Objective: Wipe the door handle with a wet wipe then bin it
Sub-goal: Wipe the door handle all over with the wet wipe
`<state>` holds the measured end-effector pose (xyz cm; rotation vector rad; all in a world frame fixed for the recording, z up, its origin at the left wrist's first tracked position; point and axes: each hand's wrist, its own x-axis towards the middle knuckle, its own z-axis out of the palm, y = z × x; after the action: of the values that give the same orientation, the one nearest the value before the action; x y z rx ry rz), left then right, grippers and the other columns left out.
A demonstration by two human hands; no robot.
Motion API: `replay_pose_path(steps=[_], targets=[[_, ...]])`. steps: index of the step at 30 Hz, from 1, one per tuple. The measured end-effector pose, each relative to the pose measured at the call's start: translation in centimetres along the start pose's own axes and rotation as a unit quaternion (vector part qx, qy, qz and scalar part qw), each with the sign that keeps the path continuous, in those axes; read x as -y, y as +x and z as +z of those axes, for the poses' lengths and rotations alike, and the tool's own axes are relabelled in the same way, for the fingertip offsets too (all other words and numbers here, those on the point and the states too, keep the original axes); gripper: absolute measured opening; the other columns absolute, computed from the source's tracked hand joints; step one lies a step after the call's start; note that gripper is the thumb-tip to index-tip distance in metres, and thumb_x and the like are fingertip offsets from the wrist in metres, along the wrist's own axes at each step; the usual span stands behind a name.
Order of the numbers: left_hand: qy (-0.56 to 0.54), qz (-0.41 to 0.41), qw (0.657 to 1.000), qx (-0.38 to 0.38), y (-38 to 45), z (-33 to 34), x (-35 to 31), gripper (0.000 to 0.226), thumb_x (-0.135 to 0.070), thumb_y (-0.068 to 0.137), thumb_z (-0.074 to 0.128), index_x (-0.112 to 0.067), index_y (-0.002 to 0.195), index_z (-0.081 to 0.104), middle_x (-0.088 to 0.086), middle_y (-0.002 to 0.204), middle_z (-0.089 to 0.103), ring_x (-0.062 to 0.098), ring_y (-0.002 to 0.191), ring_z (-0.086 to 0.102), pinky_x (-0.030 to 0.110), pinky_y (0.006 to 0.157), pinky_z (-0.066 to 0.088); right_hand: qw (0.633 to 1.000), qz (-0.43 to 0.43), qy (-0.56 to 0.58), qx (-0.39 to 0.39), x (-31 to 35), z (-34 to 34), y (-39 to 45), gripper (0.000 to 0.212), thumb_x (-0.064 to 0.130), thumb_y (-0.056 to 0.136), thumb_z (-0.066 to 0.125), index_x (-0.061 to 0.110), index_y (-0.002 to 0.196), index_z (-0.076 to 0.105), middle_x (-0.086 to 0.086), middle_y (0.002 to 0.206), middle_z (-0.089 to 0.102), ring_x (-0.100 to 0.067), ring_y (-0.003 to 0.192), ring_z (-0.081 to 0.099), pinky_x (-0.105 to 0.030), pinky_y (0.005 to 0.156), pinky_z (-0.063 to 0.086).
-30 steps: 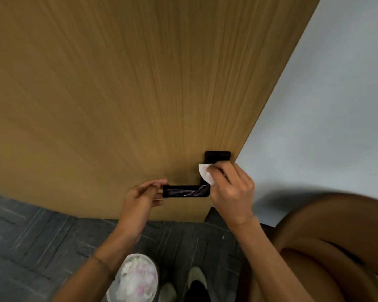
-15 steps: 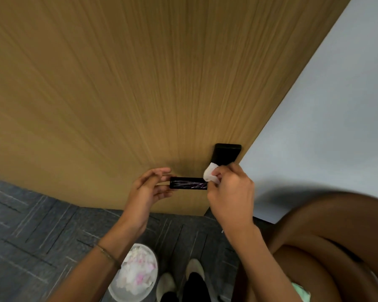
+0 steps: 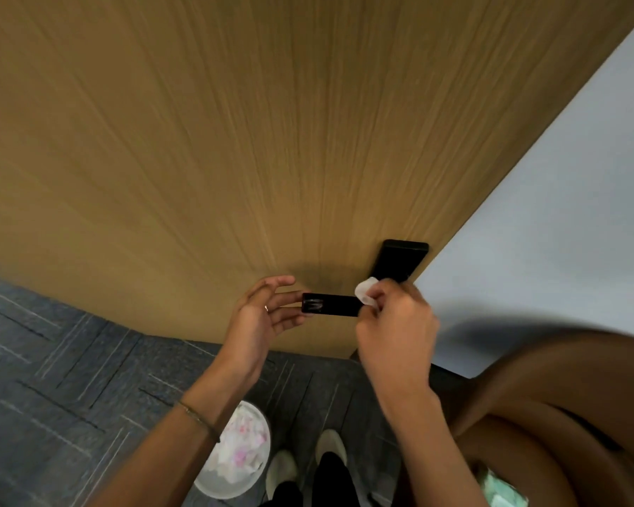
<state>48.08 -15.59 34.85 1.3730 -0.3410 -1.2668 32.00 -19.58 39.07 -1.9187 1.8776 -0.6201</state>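
Door handle (image 3: 330,304): a black lever, lying level across the wooden door (image 3: 235,140), with its black backplate (image 3: 399,259) above its right end, close to the door's edge.

Wet wipe (image 3: 366,291): a small white wad in my right hand, pressed to the lever's right end where it meets the backplate – only a rounded bit of it shows past my knuckles.

Right hand (image 3: 396,320): seen from the back, fingers curled tight and pinching the wipe against the handle.

Left hand (image 3: 262,316): palm turned toward the lever, fingers loosely spread and holding nothing; the fingertips reach the lever's free left end (whether they touch it or sit just behind it, I cannot tell). A ring shows on one finger and a thin bracelet (image 3: 198,420) on that wrist.

Bin (image 3: 235,451): a round white one on the floor below my left forearm, just left of my feet, with crumpled white and pink wipes inside.

Floor (image 3: 52,360): dark grey carpet tiles with thin pale lines.

Shoes (image 3: 308,462): two pale toes pointing toward the door, close together.

Wall (image 3: 546,214): plain and pale – it fills the right side beyond the door's edge.
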Motion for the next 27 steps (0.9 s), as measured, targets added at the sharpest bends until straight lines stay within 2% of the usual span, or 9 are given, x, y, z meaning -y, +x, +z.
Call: replay_pose_path(steps=[3,5,7,12,16,19,23,25,27], targets=[[-0.029,-0.019,0.999,-0.001,0.0,0.2,0.2,0.029,-0.026,0.101,0.039,-0.011,0.106,0.064,0.012,0.086,0.075,0.021,0.073,0.07,0.034,0.073,0.055,0.998,-0.046,-0.009,0.033,3.3,1.5,-1.2,0.019,0.009,0.081,0.069,0.015,0.097,0.076,-0.005,0.096,0.071,-0.013,0.068,0.063,-0.011,0.058,0.039],[-0.061,-0.038,0.997,-0.003,0.0,0.1,0.3,0.032,-0.027,0.099,0.042,-0.016,0.091,0.071,0.007,0.081,0.076,0.018,0.074,0.067,0.031,0.07,0.051,0.994,-0.078,0.004,0.07,5.4,2.6,-1.8,0.022,0.01,0.084,0.066,0.015,0.103,0.074,-0.006,0.103,0.071,-0.021,0.081,0.071,-0.026,0.067,0.052],[-0.103,-0.055,0.993,-0.004,-0.1,0.0,0.3,0.038,-0.028,0.098,0.042,-0.019,0.077,0.073,0.005,0.079,0.076,0.018,0.078,0.066,0.034,0.075,0.048,0.992,-0.088,0.017,0.089,6.1,2.9,-1.9,0.023,0.009,0.085,0.064,0.015,0.105,0.074,-0.006,0.106,0.07,-0.024,0.086,0.071,-0.03,0.072,0.054],[-0.193,-0.121,0.974,-0.011,-0.3,-0.4,0.8,0.037,-0.036,0.099,0.039,-0.009,0.105,0.063,0.015,0.081,0.076,0.028,0.074,0.072,0.035,0.073,0.047,0.997,-0.059,0.002,0.059,2.6,1.2,-0.7,0.021,0.008,0.081,0.067,0.021,0.095,0.076,-0.001,0.097,0.071,-0.014,0.073,0.064,-0.02,0.065,0.045],[-0.235,-0.146,0.961,-0.02,-0.5,-0.2,1.5,0.04,-0.039,0.098,0.042,-0.007,0.109,0.063,0.017,0.089,0.076,0.03,0.08,0.071,0.036,0.08,0.046,0.999,-0.028,-0.006,0.038,2.6,1.0,-0.7,0.022,0.005,0.081,0.066,0.016,0.098,0.076,-0.005,0.099,0.071,-0.019,0.078,0.068,-0.019,0.065,0.038],[-0.252,-0.144,0.957,-0.012,-0.6,-0.3,1.6,0.042,-0.04,0.098,0.04,-0.008,0.11,0.063,0.016,0.1,0.067,0.027,0.092,0.063,0.038,0.084,0.045,0.993,-0.083,0.024,0.081,5.3,2.5,-1.9,0.024,0.011,0.086,0.065,0.018,0.107,0.073,-0.003,0.107,0.07,-0.019,0.089,0.07,-0.021,0.066,0.043],[-0.247,-0.14,0.959,0.005,-0.6,-0.4,1.7,0.046,-0.04,0.1,0.034,-0.007,0.114,0.062,0.014,0.097,0.071,0.026,0.094,0.066,0.036,0.081,0.05,0.988,-0.106,0.05,0.103,5.7,3.2,-2.0,0.028,0.007,0.083,0.063,0.02,0.106,0.073,-0.002,0.111,0.069,-0.021,0.094,0.069,-0.03,0.079,0.054],[-0.242,-0.14,0.96,0.0,-0.3,-0.2,1.8,0.04,-0.038,0.099,0.038,-0.009,0.107,0.063,0.014,0.092,0.071,0.027,0.088,0.066,0.037,0.082,0.046,0.985,-0.137,0.102,0.035,3.8,1.9,-1.5,0.022,0.005,0.081,0.069,0.015,0.1,0.075,-0.002,0.102,0.07,-0.013,0.082,0.066,-0.02,0.075,0.053],[-0.211,-0.134,0.968,-0.002,0.1,-0.1,1.8,0.033,-0.034,0.098,0.043,-0.011,0.105,0.065,0.009,0.083,0.07,0.026,0.082,0.064,0.036,0.081,0.044,0.964,-0.182,0.141,-0.132,0.5,0.3,-0.5,0.015,-0.002,0.079,0.073,0.003,0.093,0.075,-0.011,0.095,0.069,-0.013,0.078,0.061,-0.014,0.068,0.048]])
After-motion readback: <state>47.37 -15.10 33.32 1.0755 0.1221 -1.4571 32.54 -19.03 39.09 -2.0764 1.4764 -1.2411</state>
